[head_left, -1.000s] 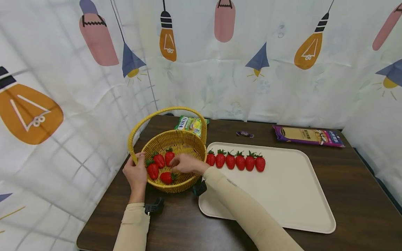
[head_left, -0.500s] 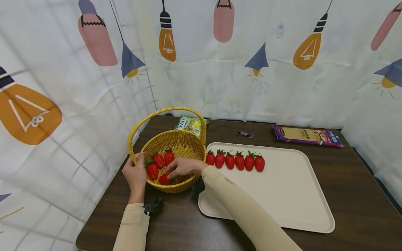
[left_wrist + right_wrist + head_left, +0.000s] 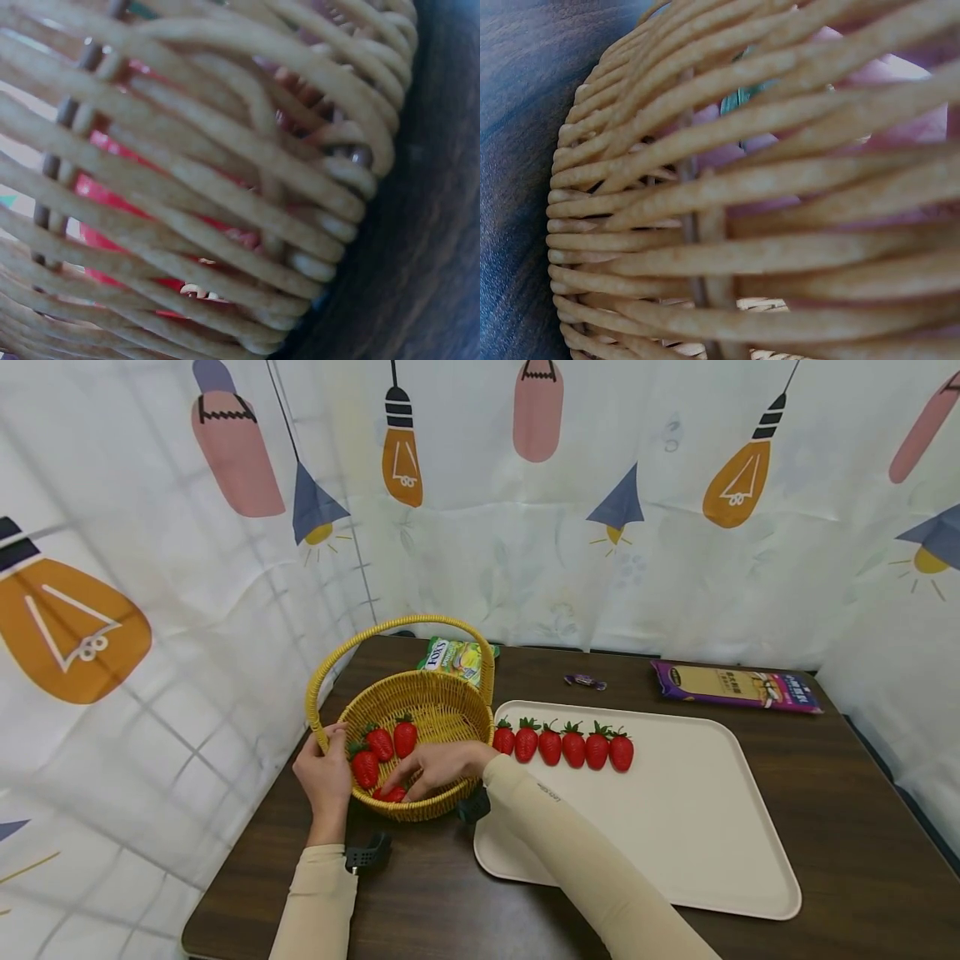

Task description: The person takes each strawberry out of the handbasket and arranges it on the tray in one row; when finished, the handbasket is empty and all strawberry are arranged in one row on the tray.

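Note:
In the head view, my left hand (image 3: 325, 774) grips the rim of a yellow wicker basket (image 3: 448, 697) where its handle joins. My right hand (image 3: 442, 766) reaches down inside, its fingers and thumb around a red strawberry (image 3: 391, 794) near the front wall. Part of that strawberry is hidden by the fingers. Several other strawberries (image 3: 380, 743) lie against the basket's left side. Through the weave, the left wrist view shows red fruit (image 3: 105, 217); the right wrist view shows a green leaf (image 3: 739, 99) beside the fingers.
A cream tray (image 3: 660, 827) lies right of the basket, with a row of several strawberries (image 3: 573, 748) along its far left part. Behind are a green FOX'S bag (image 3: 453, 658), a small purple wrapped candy (image 3: 585, 681) and a long purple packet (image 3: 735, 686).
My right hand has moved left and toward the front of the basket, onto the front strawberry, which has shifted slightly left. The left hand stays at the rim.

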{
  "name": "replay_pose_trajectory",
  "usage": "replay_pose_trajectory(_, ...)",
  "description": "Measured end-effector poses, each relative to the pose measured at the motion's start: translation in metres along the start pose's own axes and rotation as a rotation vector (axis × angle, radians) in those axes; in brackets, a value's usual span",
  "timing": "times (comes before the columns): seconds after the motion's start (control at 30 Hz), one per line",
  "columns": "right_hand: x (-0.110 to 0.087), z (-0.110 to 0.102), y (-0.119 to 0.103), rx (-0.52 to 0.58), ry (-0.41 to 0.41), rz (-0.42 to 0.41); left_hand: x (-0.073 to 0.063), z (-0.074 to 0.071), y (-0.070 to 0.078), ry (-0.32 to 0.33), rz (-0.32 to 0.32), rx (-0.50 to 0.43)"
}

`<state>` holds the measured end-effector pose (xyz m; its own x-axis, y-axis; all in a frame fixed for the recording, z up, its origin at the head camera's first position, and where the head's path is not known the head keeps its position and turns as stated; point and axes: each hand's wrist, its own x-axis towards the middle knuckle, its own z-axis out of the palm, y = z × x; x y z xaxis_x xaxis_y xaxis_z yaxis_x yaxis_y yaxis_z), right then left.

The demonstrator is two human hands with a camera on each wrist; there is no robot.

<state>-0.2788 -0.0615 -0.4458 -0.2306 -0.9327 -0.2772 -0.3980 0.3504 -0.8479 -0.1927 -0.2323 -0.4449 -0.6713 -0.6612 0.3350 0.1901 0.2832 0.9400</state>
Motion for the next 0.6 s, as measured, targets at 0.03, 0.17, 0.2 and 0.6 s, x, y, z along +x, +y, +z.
replay_pose_trajectory(0.03, 0.0, 0.0, 0.0, 0.008, -0.002, 0.0, 0.0, 0.0, 0.0, 0.002, -0.006, 0.004)
replay_pose_trajectory(0.17, 0.0, 0.0, -0.001, 0.063, 0.024, 0.007, 0.006, 0.002, -0.016, 0.01, -0.034, 0.001)
replay_pose_trajectory(0.2, 0.0, 0.0, -0.001, 0.083, 0.032, 0.009, 0.007, 0.003, -0.021, 0.013, -0.037, 0.006)
replay_pose_trajectory(0.6, -0.003, 0.002, -0.002, 0.156, 0.161, 0.0, 0.004, 0.002, -0.011, 0.013, -0.012, -0.006)
